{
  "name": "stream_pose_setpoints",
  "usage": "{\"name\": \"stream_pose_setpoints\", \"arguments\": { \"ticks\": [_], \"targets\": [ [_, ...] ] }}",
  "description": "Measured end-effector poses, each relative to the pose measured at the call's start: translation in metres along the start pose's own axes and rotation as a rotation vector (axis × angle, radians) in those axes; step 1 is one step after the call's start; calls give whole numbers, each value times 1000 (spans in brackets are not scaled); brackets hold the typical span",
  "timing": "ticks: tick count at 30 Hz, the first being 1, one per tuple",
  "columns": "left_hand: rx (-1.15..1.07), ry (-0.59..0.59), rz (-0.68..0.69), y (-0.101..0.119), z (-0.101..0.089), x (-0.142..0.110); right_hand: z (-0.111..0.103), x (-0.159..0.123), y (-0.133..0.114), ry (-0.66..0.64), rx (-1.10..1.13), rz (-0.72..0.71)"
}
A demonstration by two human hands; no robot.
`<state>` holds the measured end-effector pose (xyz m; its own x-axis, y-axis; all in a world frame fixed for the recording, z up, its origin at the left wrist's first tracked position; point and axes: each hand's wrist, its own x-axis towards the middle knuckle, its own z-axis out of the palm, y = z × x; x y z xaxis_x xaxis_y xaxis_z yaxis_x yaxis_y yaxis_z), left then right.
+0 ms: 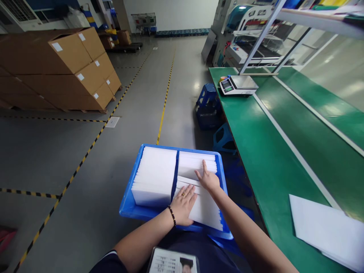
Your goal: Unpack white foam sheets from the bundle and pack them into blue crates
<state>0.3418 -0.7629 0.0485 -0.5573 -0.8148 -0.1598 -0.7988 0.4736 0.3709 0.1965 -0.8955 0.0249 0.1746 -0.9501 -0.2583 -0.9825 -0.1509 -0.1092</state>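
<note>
Blue crate, one: two white rows; two hands, unclenched, touching right row.

We see moderately bright, soft light, glare on the green surface and gray floor, shadow beneath the surface, fairly crisp white sheets, and wide-angle stretching toward the edges.

The blue crate is holding two blocks of thin white pieces, standing side by side with a narrow gap running between them. To its right, the green tabletop is carrying a weighing scale and a shelf frame toward its far end, while flat white sheets are lying at its near end.
</note>
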Motion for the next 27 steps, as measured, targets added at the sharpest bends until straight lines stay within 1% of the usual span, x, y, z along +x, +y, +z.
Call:
{"name": "stream_pose_setpoints", "arguments": {
  "ticks": [4,9,16,27],
  "targets": [
    [-8,7,3,-1,3,0,1,3,1,6,-7,6],
    [-1,6,-2,0,2,1,1,4,1,24,-14,1],
    [14,-14,9,-1,3,1,2,4,2,15,-26,5],
    [12,34,24,-2,8,1,5,-1,1,34,-52,9]
  ]
}}
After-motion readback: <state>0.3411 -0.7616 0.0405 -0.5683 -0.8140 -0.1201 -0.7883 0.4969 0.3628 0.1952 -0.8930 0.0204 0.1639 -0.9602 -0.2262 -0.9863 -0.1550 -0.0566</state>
